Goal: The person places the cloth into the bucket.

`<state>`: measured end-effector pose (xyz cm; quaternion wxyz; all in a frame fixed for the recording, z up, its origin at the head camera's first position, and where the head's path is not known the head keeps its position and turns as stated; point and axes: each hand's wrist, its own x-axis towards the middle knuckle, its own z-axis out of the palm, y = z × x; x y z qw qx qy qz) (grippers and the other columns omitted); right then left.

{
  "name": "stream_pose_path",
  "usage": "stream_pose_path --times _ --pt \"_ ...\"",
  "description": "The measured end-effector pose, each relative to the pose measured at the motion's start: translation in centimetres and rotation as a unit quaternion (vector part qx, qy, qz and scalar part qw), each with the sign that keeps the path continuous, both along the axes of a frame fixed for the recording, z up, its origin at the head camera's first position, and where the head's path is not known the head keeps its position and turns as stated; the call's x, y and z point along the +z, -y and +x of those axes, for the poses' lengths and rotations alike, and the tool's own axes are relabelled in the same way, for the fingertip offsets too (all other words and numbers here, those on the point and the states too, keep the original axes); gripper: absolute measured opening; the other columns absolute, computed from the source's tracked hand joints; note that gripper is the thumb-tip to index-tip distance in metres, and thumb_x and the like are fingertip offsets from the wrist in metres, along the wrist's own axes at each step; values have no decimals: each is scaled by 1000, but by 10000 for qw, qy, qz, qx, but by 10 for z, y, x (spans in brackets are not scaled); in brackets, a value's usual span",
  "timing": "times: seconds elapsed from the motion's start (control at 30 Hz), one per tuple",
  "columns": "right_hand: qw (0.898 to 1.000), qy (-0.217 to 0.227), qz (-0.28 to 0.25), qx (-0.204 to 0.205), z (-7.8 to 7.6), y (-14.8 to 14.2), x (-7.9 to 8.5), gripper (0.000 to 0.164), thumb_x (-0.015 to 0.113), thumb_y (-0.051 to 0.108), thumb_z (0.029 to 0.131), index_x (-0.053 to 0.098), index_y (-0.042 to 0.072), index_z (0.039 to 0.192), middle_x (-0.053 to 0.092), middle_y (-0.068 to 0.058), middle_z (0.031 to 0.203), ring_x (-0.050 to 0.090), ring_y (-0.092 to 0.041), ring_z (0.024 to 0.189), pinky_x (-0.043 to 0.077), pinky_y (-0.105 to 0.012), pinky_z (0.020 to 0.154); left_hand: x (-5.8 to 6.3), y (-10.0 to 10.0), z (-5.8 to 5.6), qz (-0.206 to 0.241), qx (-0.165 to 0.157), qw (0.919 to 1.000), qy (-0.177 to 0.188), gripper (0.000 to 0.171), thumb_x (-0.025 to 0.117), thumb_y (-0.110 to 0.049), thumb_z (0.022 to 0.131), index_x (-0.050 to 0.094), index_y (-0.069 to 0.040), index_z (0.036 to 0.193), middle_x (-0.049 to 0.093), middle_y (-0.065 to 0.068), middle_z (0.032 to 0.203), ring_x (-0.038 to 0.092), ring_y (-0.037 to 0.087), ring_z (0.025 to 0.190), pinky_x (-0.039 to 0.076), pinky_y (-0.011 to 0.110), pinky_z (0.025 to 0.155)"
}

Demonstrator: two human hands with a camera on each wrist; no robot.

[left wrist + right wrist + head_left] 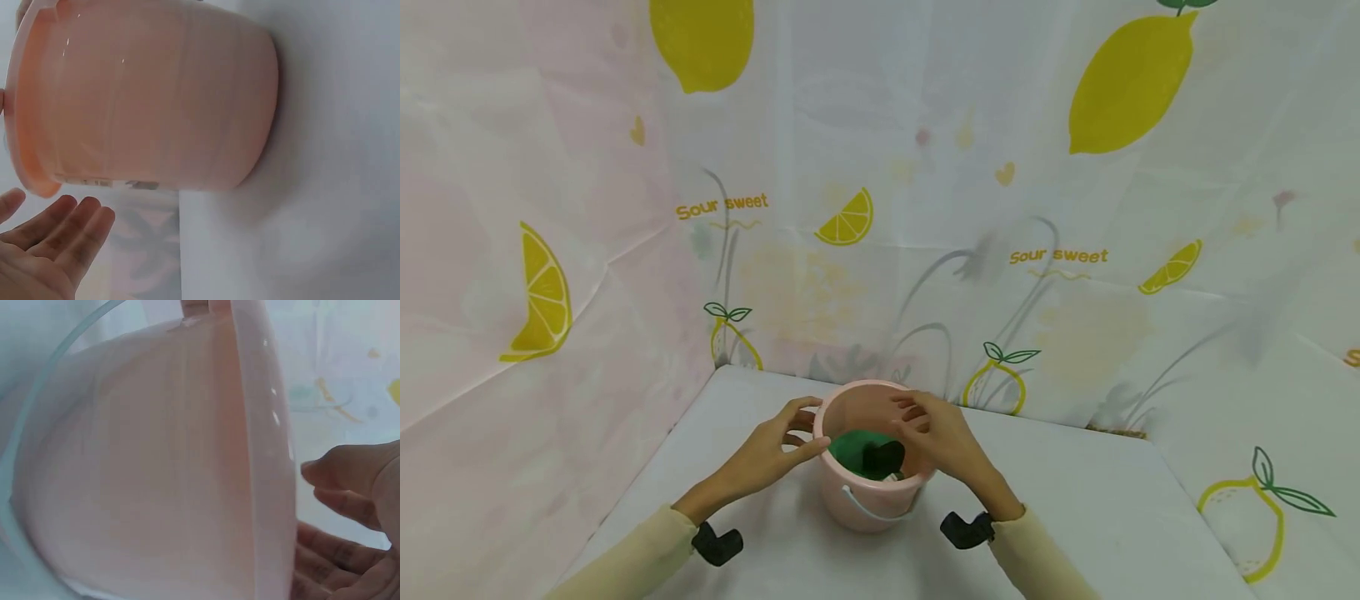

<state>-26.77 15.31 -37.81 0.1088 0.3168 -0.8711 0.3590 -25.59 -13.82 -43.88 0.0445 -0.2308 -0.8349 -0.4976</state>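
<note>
A pink bucket point(867, 498) stands upright on the white table, its thin white handle point(880, 518) hanging down the front. Inside it lie something green point(850, 450) and a dark, rounded thing point(883, 459), with a small whitish bit beside them. My left hand point(766, 457) is at the left side of the rim, thumb and fingers spread apart. In the left wrist view, its fingers are extended just beside the bucket wall point(169, 94). Over the right side of the rim is my right hand point(946, 429), fingers loosely bent with nothing between them; its thumb point(344, 467) is apart from the rim.
A white table point(1037, 492) extends to both sides of the bucket. Close behind it hangs a lemon-print cloth point(895, 292), with another cloth wall on the left point(467, 275). Black wrist mounts point(718, 543) sit at both cuffs.
</note>
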Motion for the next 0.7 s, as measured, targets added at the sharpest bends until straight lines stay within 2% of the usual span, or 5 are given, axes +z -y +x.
stream_pose_path --times 0.27,0.33,0.47,0.6,0.7 --pt "9982 -409 -392 -203 10 -33 6 32 69 17 89 63 13 120 64 -2 115 63 -17 94 56 -31 73 7 26 3 -477 443 9956 -668 52 60 -47 92 42 -33 138 57 -7 122 60 9 101 51 34 85" --pt "9978 -441 -367 -345 12 -43 7 32 70 21 89 63 16 120 64 3 115 63 -15 94 56 -31 74 9 33 4 -618 564 9933 -792 51 60 -47 91 43 -33 138 57 -9 122 60 7 98 51 34 83" --pt "9961 -496 -207 -704 19 -62 10 36 70 30 88 63 17 120 62 9 116 62 -12 95 56 -32 75 14 46 8 -996 694 9874 -1012 53 58 -49 92 42 -32 139 53 -10 127 57 10 102 50 37 84" --pt "9931 -410 79 -1091 29 -79 10 42 68 42 87 61 21 122 61 10 118 60 -11 98 55 -34 76 20 59 14 -1585 844 9758 -1251 59 55 -53 92 40 -29 143 46 -9 138 50 17 119 45 45 93" --pt "9889 -321 299 -1416 36 -92 9 48 68 50 84 59 25 124 59 10 121 57 -13 102 53 -38 79 23 67 18 -2153 1025 9566 -1674 65 55 -56 90 38 -26 145 41 -2 145 43 25 128 42 52 97"
